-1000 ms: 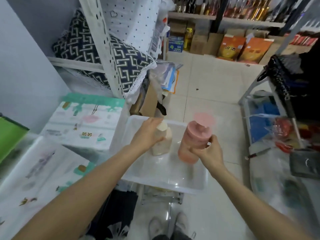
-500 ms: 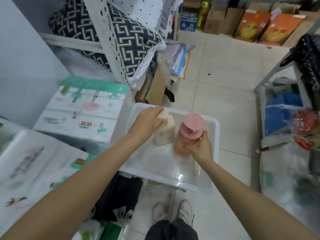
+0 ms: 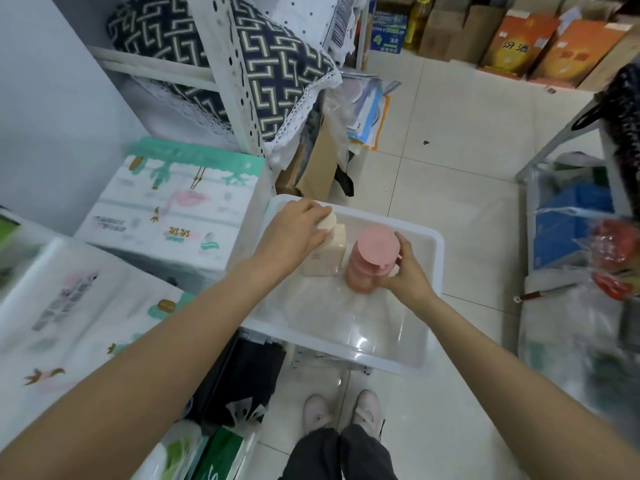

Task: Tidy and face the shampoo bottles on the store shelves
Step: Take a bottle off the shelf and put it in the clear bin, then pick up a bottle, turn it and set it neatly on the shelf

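A clear plastic bin [image 3: 349,355] stands on the floor in front of me. Inside it, at the far end, a cream square bottle [image 3: 329,254] with a round cream cap stands beside a pink round bottle [image 3: 367,271] with a wide pink pump top. My left hand [image 3: 294,233] is closed over the cream bottle's cap and shoulder. My right hand [image 3: 405,275] wraps the right side of the pink bottle below its top. Both bottles look upright and rest on or near the bin's bottom.
A white shelf upright [image 3: 228,74] with patterned cushions [image 3: 270,74] rises at the back left. Packs of tissue [image 3: 176,206] lie to the left, cardboard boxes [image 3: 519,43] at the back. A second rack with bagged goods [image 3: 571,230] stands on the right. My shoes [image 3: 343,407] are below the bin.
Both bottles have come down from above the bin into its far end, still gripped. The camera has tilted downward, so my shoes and legs now show.
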